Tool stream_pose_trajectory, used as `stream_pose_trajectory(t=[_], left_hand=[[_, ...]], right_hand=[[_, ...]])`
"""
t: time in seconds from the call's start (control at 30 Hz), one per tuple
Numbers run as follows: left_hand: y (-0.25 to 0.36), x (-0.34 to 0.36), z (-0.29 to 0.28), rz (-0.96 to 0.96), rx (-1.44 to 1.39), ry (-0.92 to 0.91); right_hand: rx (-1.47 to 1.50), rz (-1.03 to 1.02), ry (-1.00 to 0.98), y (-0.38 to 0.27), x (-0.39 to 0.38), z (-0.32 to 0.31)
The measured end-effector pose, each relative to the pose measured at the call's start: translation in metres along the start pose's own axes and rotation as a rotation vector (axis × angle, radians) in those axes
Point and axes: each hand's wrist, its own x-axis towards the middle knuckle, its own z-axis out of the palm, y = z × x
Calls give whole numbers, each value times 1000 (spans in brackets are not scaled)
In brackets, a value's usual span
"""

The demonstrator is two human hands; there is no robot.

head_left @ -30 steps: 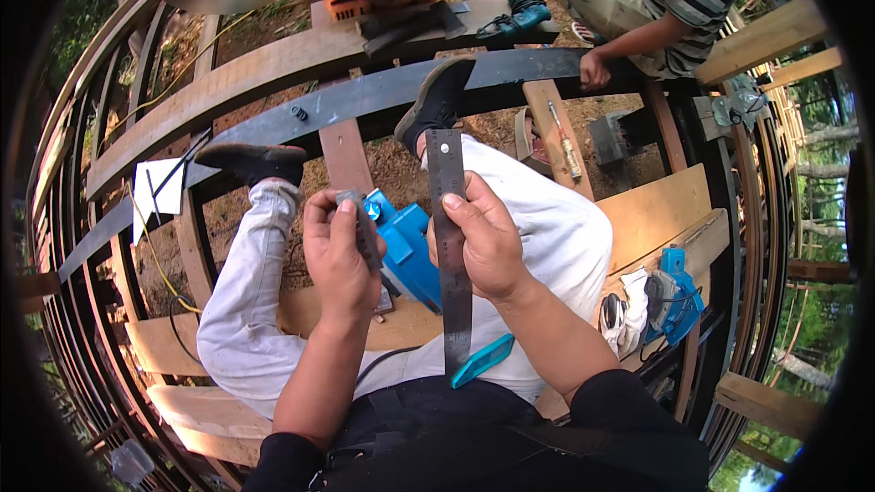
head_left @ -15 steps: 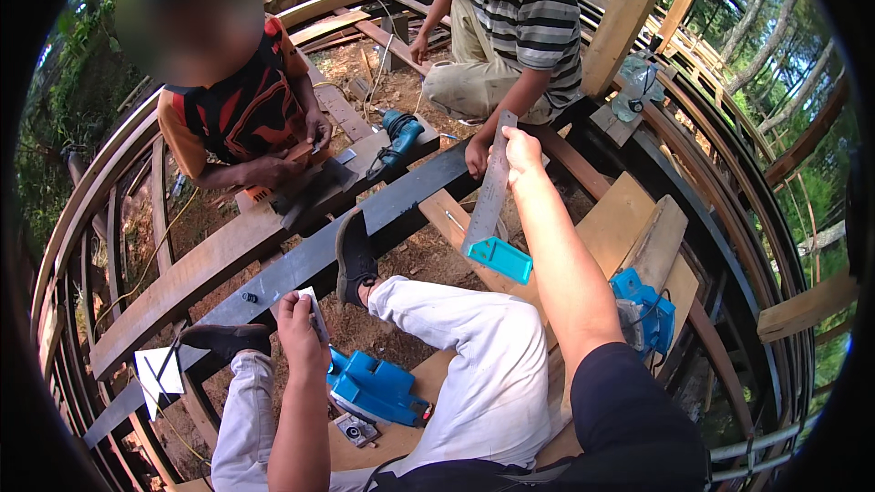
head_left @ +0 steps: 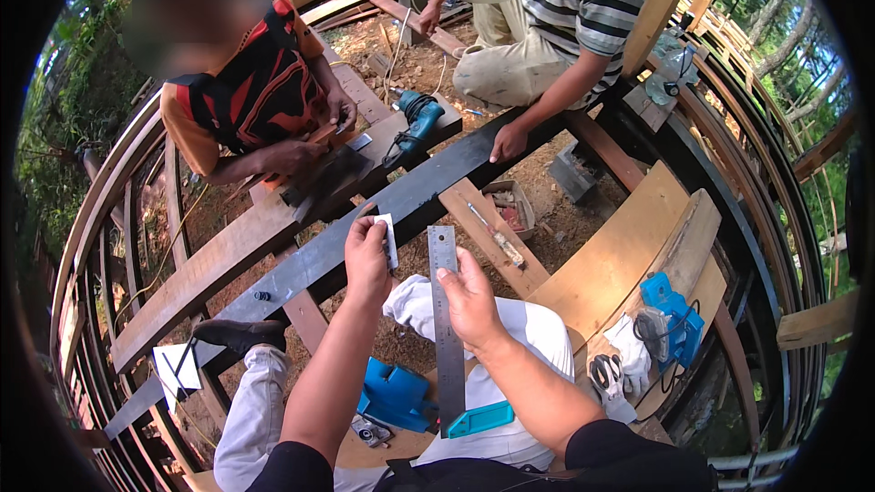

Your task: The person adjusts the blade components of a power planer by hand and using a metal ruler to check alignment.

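- While my right hand (head_left: 472, 301) grips the steel ruler (head_left: 446, 310) upright over my knees, its teal stock (head_left: 480, 419) hangs low.
- My left hand (head_left: 366, 260) pinches 1 small white piece (head_left: 386, 239) beside the black beam (head_left: 383, 210).

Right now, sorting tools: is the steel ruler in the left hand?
No, the right hand grips the steel ruler.

Steel ruler (head_left: 447, 328): middle hidden under right hand (head_left: 472, 302), marks too small to read. Small white piece (head_left: 387, 239) in left hand (head_left: 366, 262): mostly covered by fingers, kind unclear. Blue tool (head_left: 395, 394) partly behind left forearm. Small parts in box (head_left: 512, 210) too small to tell. Both co-workers' faces blurred. Own torso cut by lower edge.
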Motion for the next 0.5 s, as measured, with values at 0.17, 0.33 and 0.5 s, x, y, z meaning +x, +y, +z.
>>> stream_pose_trajectory(t=[0.17, 0.33, 0.5], left_hand=[[5, 23, 11, 22, 46, 61], [8, -17, 2, -61, -53, 77], [5, -35, 13, -107, -61, 57]], right_hand=[[-68, -31, -36, 10, 10, 14], [-92, -71, 26, 0, 56, 6], [-71, -21, -11, 34, 20, 4]])
